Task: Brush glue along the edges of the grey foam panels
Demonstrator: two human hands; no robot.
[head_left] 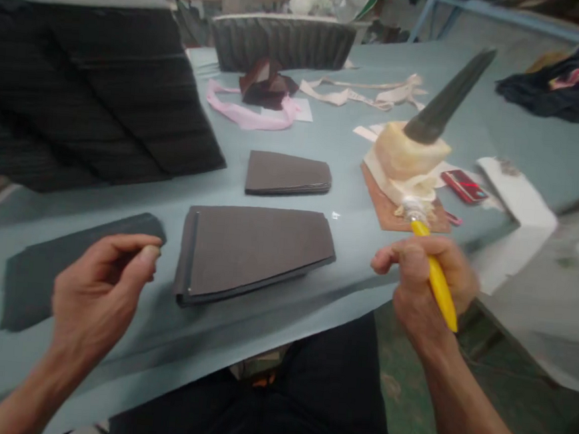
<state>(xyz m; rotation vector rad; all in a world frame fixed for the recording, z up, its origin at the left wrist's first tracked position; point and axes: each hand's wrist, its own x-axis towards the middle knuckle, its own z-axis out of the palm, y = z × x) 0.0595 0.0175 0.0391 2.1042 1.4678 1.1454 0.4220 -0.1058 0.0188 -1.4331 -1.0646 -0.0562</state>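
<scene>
My left hand (101,282) is closed in a pinch at the right end of a flat dark panel (33,284). Whether the fingertips grip the panel or only hover over it, I cannot tell. My right hand (427,288) wraps round the yellow handle of a brush (438,292). Its metal ferrule and tip reach the front of a cream-coated, yellowish lump (409,156) on a brown board (388,208); the bristles are not clear. A dark tapered piece (452,96) sticks up from the lump. Between my hands lies a stack of dark tapered panels (261,251).
Behind it lies a smaller stack (287,173). A tall pile of dark pieces (104,89) stands at left. Farther back are a dark ribbed row (283,46), a pink strip (247,115) and pale strips (349,98). A red box-like item (465,186) is at right.
</scene>
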